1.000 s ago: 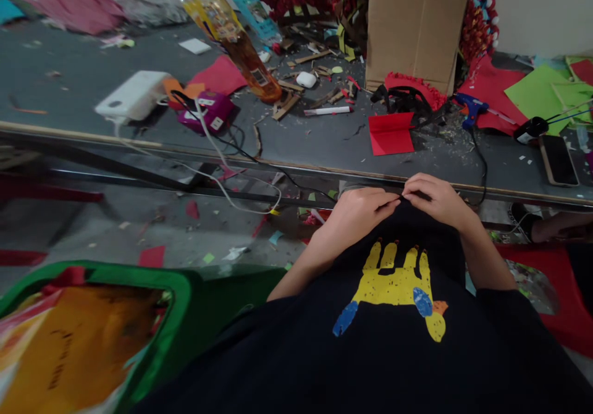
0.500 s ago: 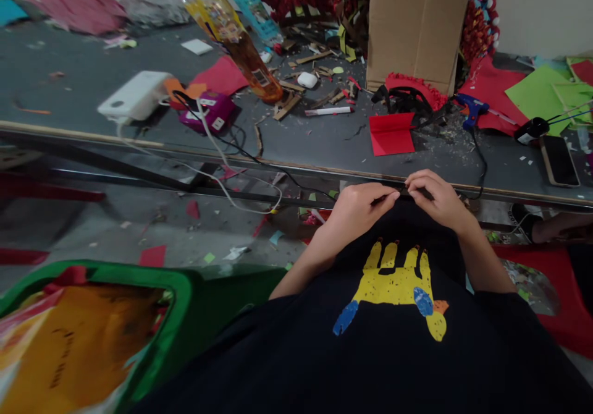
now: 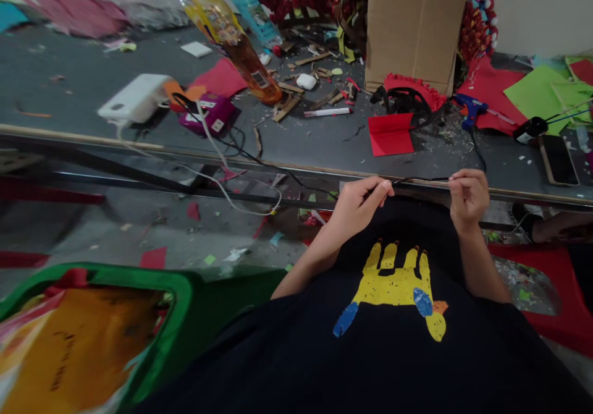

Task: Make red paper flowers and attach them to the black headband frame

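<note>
Left hand (image 3: 359, 204): closed, one end of a thin black strip (image 3: 419, 180) is pinched.
Right hand (image 3: 469, 195): closed, the other end is pinched.
Strip: held taut beside the table (image 3: 324, 145) edge.

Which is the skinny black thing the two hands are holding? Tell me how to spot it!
Find the long grey table and look at its near edge, above the black shirt. There the left hand and right hand each pinch one end of a thin black strip. Unlike the black cables drooping over the edge nearby, it runs straight from hand to hand.
</note>
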The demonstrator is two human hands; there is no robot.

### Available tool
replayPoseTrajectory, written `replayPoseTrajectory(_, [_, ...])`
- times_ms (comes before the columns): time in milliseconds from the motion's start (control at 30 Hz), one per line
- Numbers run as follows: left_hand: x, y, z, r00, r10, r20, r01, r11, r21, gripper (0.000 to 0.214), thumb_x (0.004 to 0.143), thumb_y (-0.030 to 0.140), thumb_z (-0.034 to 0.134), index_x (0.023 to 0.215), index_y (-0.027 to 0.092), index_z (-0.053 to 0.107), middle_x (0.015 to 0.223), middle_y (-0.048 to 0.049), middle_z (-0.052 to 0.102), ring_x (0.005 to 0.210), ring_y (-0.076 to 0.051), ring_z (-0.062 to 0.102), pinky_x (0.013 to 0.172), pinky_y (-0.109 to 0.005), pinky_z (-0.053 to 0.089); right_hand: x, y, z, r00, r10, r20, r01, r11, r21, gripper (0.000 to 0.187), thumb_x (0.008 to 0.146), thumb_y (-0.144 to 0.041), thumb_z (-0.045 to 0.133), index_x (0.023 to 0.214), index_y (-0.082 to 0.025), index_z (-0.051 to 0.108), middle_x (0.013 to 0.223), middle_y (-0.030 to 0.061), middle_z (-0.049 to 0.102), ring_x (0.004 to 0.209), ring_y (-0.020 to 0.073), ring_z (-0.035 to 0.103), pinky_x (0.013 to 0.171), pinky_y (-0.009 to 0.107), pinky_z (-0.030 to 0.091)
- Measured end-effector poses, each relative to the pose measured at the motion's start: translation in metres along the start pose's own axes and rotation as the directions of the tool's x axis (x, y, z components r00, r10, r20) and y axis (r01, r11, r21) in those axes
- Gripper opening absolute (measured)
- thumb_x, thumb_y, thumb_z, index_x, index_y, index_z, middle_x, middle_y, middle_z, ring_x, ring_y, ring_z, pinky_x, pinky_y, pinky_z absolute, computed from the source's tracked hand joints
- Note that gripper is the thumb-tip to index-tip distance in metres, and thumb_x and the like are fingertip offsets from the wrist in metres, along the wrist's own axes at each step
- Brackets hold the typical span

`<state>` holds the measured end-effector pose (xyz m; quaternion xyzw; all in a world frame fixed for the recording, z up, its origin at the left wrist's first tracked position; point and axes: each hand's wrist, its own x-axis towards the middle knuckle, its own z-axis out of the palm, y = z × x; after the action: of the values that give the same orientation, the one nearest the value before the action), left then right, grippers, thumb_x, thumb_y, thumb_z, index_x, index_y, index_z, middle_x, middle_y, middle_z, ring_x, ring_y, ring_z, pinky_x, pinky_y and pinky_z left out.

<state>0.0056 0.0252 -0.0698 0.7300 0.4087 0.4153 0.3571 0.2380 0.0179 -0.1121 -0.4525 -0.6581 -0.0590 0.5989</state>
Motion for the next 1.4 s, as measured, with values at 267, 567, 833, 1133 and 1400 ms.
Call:
replayPoseTrajectory(267, [0.002,-0.006,0.002,0.997,0.05,0.064,-0.052,0.998,0.024,0.026,0.09,0.027,0.05,0.074,0.015,0.066,0.062,0.0005,0.064,0.058,-0.009,0.057,0.055,-0.019,0.04,0.023,0.044,-0.042,0.854,-0.002,-0.521,-0.12,0.972,-0.2,0.038,0.072,-0.052,0.071,0.068,-0.018,0.056,0.073,0.0011,0.053,0.072,0.0153,0.056,0.064,0.033,0.047])
replayPoseTrajectory(567, [0.0,-0.017,0.008,0.996,0.054,0.076,-0.06,0.995,0.079,0.018,0.088,0.028,0.057,0.09,0.017,0.071,0.082,-0.0038,0.073,0.074,-0.014,0.066,0.067,-0.024,0.049,0.021,0.092,-0.105,0.333,0.371,-0.867,-0.145,0.929,0.341,0.047,0.085,-0.065,0.041,0.062,-0.025,0.037,0.066,-0.0012,0.041,0.051,0.0104,0.04,0.051,0.033,0.029])
replayPoseTrajectory(833, [-0.002,-0.02,0.009,0.997,0.052,0.051,-0.058,0.992,0.115,0.015,0.086,0.026,0.061,0.091,0.018,0.072,0.087,-0.0046,0.073,0.079,-0.015,0.068,0.066,-0.023,0.051,0.032,0.031,-0.058,0.781,-0.005,-0.624,0.065,0.995,0.073,0.018,0.085,-0.037,0.06,0.079,-0.021,0.055,0.068,-0.0001,0.052,0.063,0.0154,0.056,0.063,0.035,0.042])
replayPoseTrajectory(1133, [-0.004,-0.022,0.009,0.995,0.095,0.007,-0.095,0.989,0.111,0.012,0.084,0.025,0.062,0.087,0.018,0.072,0.084,-0.0041,0.074,0.077,-0.015,0.068,0.07,-0.026,0.053,0.017,-0.023,-0.029,0.821,0.138,0.554,-0.067,0.987,-0.146,0.019,0.089,-0.032,0.055,0.101,-0.024,0.066,0.095,0.0045,0.074,0.086,0.0198,0.069,0.077,0.034,0.054])
replayPoseTrajectory(1400, [-0.006,-0.02,0.009,0.988,0.154,-0.006,-0.153,0.981,0.117,0.013,0.085,0.026,0.062,0.088,0.018,0.072,0.084,-0.0044,0.073,0.076,-0.014,0.068,0.072,-0.026,0.054,0.014,-0.027,-0.03,0.876,0.104,0.471,-0.095,0.995,-0.044,0.013,0.088,-0.025,0.057,0.093,-0.024,0.069,0.09,0.0026,0.075,0.083,0.0171,0.071,0.075,0.029,0.055])
